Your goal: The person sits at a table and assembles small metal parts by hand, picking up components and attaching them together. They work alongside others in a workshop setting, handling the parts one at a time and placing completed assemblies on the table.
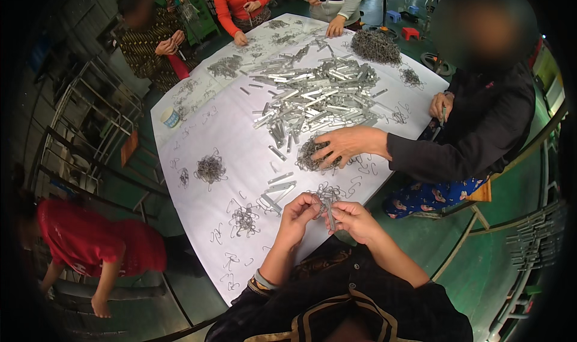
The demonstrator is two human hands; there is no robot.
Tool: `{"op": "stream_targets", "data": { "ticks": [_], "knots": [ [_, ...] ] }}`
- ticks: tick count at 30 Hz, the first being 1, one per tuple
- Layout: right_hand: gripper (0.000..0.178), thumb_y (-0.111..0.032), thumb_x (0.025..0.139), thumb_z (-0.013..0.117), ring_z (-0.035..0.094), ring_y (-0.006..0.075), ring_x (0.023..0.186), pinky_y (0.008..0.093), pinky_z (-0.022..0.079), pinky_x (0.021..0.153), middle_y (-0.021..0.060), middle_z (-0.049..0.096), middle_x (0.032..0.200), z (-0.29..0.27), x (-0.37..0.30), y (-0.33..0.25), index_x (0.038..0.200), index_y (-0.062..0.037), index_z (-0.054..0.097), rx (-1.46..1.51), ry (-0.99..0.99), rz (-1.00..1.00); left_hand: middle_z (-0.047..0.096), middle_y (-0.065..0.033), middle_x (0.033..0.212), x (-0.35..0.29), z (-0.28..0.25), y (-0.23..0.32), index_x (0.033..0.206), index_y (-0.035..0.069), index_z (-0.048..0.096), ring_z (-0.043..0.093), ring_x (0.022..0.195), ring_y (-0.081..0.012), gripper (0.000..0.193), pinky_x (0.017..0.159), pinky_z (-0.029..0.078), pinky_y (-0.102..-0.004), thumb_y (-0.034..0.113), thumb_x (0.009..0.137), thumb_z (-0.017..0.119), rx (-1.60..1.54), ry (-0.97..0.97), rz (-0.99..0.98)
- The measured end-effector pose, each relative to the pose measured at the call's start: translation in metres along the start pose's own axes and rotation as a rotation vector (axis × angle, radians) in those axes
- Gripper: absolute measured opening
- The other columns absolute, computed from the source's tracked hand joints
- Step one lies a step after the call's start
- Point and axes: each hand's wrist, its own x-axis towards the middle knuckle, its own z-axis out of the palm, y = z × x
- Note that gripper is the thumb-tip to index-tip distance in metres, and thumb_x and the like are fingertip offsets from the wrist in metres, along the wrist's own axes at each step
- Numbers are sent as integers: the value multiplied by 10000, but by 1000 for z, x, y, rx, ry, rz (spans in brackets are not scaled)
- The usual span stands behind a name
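Both my hands meet over the near edge of the white table point(186, 213). My right hand point(359, 222) grips a short grey metal bar point(330, 217) that points down between the thumb and fingers. Beside it, my left hand point(297, 217) is closed in a pinch at the bar's upper part; whatever lies in its fingertips is too small to make out. Just beyond my fingers is a small pile of bent wire hooks point(329, 192). Several loose metal bars point(280, 187) lie beyond my left hand. Another heap of wire hooks point(244, 220) sits to its left.
A large heap of metal bars point(324, 89) covers the table's middle. At right, a co-worker's hand point(348, 145) rests on a wire hook pile point(306, 155). More people stand around the far side. A paper cup point(170, 118) stands at the left edge; a person in red point(99, 237) bends beyond it.
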Motion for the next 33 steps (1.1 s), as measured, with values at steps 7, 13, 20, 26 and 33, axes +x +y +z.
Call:
{"op": "stream_targets", "data": {
  "ticks": [7, 13, 20, 26, 33],
  "knots": [
    [244, -186, 981, 508, 584, 117, 750, 252, 482, 695, 34, 609, 828, 0, -2, 2, 1049, 11, 634, -77, 2, -21, 611, -50, 905, 0, -3, -3, 897, 34, 588, 512, 754, -119, 46, 706, 398, -265, 73, 899, 564, -190, -39, -103],
    [243, -191, 982, 506, 569, 103, 739, 252, 469, 709, 18, 598, 810, 3, -1, 0, 1040, 0, 644, -182, -51, -33, 609, -69, 945, -2, -6, -7, 904, 43, 568, 530, 789, -133, 40, 740, 425, -282, 78, 915, 551, -201, 3, -114],
    [267, -215, 972, 535, 581, 111, 763, 268, 472, 725, 21, 631, 829, -3, 6, 1, 1028, 11, 666, -299, -119, -14, 609, -121, 1009, -21, 2, 2, 999, 31, 429, 556, 863, -136, 38, 814, 452, -295, 19, 967, 447, 371, -58, 283],
    [261, -225, 886, 643, 612, 164, 740, 274, 476, 715, 82, 670, 843, -14, 54, 12, 1059, -34, 684, -818, 137, -247, 620, -122, 979, -35, -11, 16, 1001, 32, 445, 569, 864, -174, 71, 798, 460, -311, 14, 938, 473, 664, -29, 423],
    [174, -81, 802, 578, 582, 258, 930, 363, 475, 791, 107, 615, 917, 11, 136, 39, 935, -17, 669, -1589, 150, -731, 619, -117, 952, -43, -9, 20, 976, 46, 456, 517, 680, -135, 98, 685, 451, -276, -10, 908, 500, 703, -29, 457]
  ]
}}
